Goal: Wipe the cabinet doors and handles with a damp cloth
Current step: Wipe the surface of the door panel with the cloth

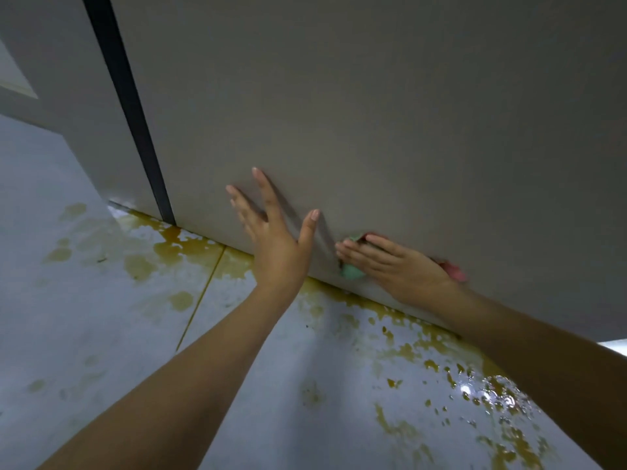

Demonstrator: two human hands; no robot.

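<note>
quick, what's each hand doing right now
Left hand: open, fingers spread against the cabinet door.
Right hand: open, flat fingers pressing the cloth to the door.

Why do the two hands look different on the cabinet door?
The right hand presses a green and pink cloth flat against the cabinet door; the left hand holds nothing. The left hand's fingers spread wide and point up; the right hand's fingers lie together and point sideways. The right hand sits lower, by the door's bottom edge. Both are open, with straight fingers.
</note>
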